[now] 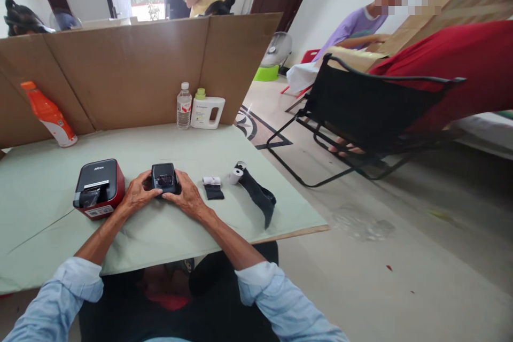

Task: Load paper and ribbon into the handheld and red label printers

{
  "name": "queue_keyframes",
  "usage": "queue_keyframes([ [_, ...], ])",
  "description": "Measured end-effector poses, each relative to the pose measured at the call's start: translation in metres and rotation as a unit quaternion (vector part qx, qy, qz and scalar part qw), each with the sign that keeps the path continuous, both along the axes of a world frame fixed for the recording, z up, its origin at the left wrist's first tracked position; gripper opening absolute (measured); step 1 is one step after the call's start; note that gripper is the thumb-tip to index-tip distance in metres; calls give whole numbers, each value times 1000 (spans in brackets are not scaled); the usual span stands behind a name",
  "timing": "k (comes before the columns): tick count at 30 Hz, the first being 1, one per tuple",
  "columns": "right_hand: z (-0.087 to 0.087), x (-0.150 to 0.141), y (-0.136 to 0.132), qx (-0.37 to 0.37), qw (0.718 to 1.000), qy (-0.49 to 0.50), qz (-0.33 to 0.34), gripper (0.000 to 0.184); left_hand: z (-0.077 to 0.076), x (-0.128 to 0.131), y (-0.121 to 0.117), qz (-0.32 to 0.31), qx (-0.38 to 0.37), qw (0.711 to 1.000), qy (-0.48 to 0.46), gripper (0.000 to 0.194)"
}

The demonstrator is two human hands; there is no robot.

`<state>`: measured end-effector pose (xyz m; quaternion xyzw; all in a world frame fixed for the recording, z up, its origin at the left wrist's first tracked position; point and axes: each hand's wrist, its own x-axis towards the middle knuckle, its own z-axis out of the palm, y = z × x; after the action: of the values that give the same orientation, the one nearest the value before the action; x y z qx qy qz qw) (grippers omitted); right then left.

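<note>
A small black device (163, 177) rests on the pale green table (48, 197), held from both sides. My left hand (136, 193) grips its left edge with bent fingers. My right hand (186, 195) wraps its right edge. Just left of my left hand stands a red and black label printer (100, 188). To the right of my right hand lie a small black piece with a white roll (212, 187), another white paper roll (235, 175) and a long black part (260, 196).
A cardboard screen (132, 69) walls the table's far side. Against it stand an orange bottle (50, 115), a water bottle (184, 106) and a white jug (207, 110). A black folding chair (360, 112) stands right of the table. Other people are behind the screen and at right.
</note>
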<state>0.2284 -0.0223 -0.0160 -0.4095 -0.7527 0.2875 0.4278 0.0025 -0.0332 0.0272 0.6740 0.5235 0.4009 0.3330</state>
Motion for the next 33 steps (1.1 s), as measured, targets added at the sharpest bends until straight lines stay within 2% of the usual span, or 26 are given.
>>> queue_keyframes([
  [5, -7, 0, -4, 4, 1000, -21, -8, 102, -3, 2, -16, 37, 71, 988, 135, 56],
  [10, -7, 0, -6, 5, 1000, -24, -13, 100, -10, 8, -24, 63, 74, 978, 183, 51],
  [20, -8, 1, -8, 1, 1000, -22, -11, 102, 11, 6, -13, 10, 4, 994, 106, 59],
  [25, -9, 1, -8, 3, 1000, -20, -8, 102, 6, 8, -10, 43, 12, 996, 80, 62],
  [33, -9, 1, -8, -2, 1000, -18, -9, 102, 4, 6, -8, 34, 12, 997, 73, 56],
])
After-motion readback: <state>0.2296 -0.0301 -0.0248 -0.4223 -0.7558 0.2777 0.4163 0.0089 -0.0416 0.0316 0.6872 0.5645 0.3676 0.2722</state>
